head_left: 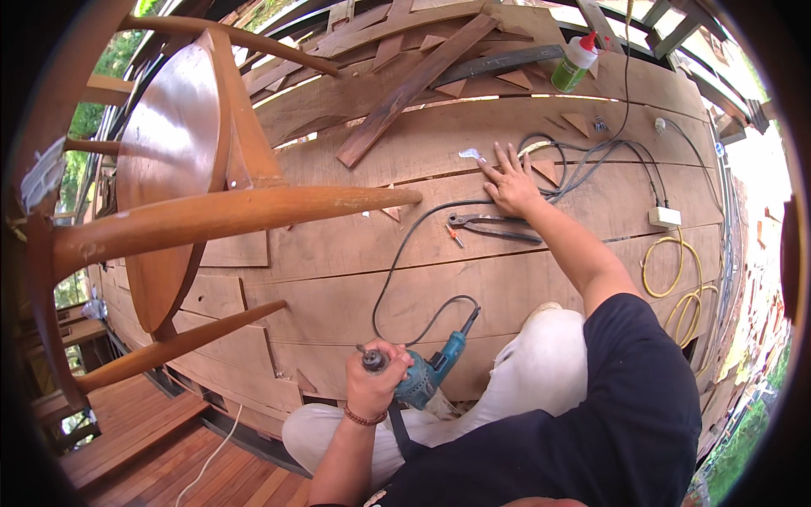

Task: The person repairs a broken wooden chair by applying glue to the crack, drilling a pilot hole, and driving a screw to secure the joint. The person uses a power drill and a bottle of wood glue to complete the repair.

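Note:
My left hand (378, 378) is wrapped around the front of a teal power drill (438, 370), just behind its metal chuck. The drill rests near my lap, its chuck tilted up and to the left. Farther out, my right hand (509, 182) lies palm down with fingers spread on the wooden boards. Its thumb comes close to a small clear plastic packet (470, 154); whether it touches is unclear. Below that hand lie dark metal pincers (500, 230) and a small orange-handled piece (454, 235). Looped black cable (583, 173) runs beside the right hand.
A wooden chair (173, 169) with a round seat lies on its side at left, legs pointing inward. Scrap planks (422, 89) and a red-capped glue bottle (574, 64) sit at the back. At right are a white socket block (665, 217) and yellow cord (676, 275).

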Motion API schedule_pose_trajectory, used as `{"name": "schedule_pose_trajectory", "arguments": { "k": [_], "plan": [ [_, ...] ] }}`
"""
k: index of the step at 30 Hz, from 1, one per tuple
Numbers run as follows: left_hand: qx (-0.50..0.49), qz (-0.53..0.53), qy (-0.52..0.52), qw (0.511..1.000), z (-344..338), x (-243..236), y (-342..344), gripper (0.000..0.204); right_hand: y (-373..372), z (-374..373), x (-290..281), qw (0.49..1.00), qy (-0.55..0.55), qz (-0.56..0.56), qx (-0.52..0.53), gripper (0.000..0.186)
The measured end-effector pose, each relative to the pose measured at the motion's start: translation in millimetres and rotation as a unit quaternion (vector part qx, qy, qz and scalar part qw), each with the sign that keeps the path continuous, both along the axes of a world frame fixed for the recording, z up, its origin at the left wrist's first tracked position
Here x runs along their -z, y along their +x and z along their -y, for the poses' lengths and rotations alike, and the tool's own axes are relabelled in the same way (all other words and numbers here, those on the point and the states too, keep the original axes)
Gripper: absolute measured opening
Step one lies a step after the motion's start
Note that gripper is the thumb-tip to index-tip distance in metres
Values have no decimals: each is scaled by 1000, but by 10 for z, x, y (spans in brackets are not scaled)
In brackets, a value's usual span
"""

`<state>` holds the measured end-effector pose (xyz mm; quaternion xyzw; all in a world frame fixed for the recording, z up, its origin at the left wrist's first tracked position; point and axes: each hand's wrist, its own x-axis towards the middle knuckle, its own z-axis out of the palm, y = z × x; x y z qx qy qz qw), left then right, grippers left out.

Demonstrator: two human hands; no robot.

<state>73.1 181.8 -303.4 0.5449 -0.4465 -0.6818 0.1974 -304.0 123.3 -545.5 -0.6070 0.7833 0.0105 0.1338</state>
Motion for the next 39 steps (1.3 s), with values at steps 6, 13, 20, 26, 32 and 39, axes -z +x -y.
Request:
{"name": "schedule_pose_trajectory", "arguments": {
  "k": [6, 13, 20, 26, 32, 39],
  "plan": [
    [33, 2, -31, 999, 40, 80, -96, 12, -65, -35, 192, 984, -100, 128, 75, 50],
    [13, 16, -30, 999, 17, 119, -101, 13, -337, -405, 103, 954, -182, 191, 143, 52],
    [22, -1, -11, 1000, 100, 181, -177, 11, -996, -1716, 331, 899, -149, -8, 412, 57],
    [39, -4, -4, 999, 216, 228, -439, 10, -908, -2114, 495, 902, -159, 31, 401, 52],
    [58, -1, 13, 998, 280, 227, -801, 10, -1087, -2242, 408, 917, -232, 3, 325, 37],
    [96, 37, 14, 995, 308, 185, -1247, 13, -1822, -1615, 63, 870, -248, 90, 417, 35]
  ]
}}
